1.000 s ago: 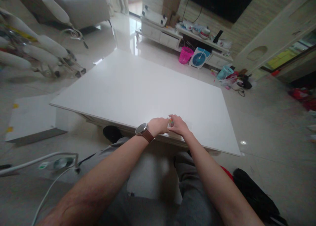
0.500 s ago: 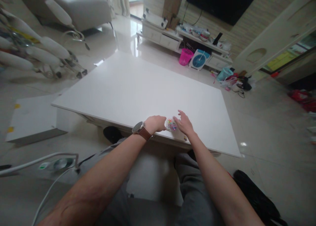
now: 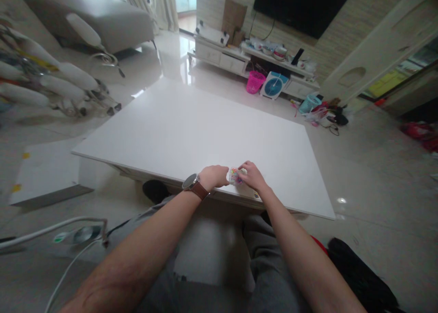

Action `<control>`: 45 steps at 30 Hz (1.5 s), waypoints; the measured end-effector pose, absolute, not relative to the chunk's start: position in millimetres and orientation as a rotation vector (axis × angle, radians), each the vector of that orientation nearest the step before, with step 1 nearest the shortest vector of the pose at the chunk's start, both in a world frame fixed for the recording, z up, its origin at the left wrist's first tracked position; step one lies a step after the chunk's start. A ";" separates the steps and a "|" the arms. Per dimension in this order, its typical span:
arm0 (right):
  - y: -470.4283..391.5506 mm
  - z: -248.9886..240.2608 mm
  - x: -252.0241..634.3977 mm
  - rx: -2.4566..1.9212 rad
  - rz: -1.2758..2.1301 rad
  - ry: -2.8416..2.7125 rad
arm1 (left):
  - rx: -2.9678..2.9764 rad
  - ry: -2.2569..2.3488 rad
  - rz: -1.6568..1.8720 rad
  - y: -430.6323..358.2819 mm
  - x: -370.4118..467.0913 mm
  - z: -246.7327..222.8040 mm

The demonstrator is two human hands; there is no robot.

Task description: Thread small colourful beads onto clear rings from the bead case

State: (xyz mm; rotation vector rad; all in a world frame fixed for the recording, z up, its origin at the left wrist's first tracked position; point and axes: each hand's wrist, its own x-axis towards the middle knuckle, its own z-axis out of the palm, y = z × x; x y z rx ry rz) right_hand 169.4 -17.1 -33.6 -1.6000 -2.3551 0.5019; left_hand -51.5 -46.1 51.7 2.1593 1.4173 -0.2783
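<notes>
A small clear container with colourful bits inside (image 3: pixel 233 174) rests near the front edge of the white table (image 3: pixel 205 126). My left hand (image 3: pixel 215 176), with a watch on its wrist, grips the container's left side. My right hand (image 3: pixel 251 174) is at the right side, its fingers closed together at the container's top; what they pinch, if anything, is too small to make out. A tiny dark and yellow item (image 3: pixel 256 195) lies on the table edge below my right wrist.
A white panel (image 3: pixel 48 167) lies low at the left, near a white bent tube (image 3: pixel 68 221). Beyond the table stand a pink basket (image 3: pixel 255 82), a blue fan (image 3: pixel 273 86) and a TV cabinet (image 3: pixel 212 55). A black bag (image 3: pixel 359 276) is at the lower right.
My right hand's fingers, spread before, have drawn together at the container. The whole view has shifted slightly, with the room appearing lower.
</notes>
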 end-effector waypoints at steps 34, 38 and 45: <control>-17.1 -38.1 148.8 -1.775 0.424 -2.434 | 2.192 1.360 -0.277 -49.8 -48.1 49.5; -16.5 -36.8 145.2 -1.816 0.417 -2.400 | 2.194 1.339 -0.284 -50.2 -47.2 49.6; -14.5 -33.0 133.8 -1.922 0.345 -2.380 | 2.212 1.305 -0.302 -48.5 -44.7 43.2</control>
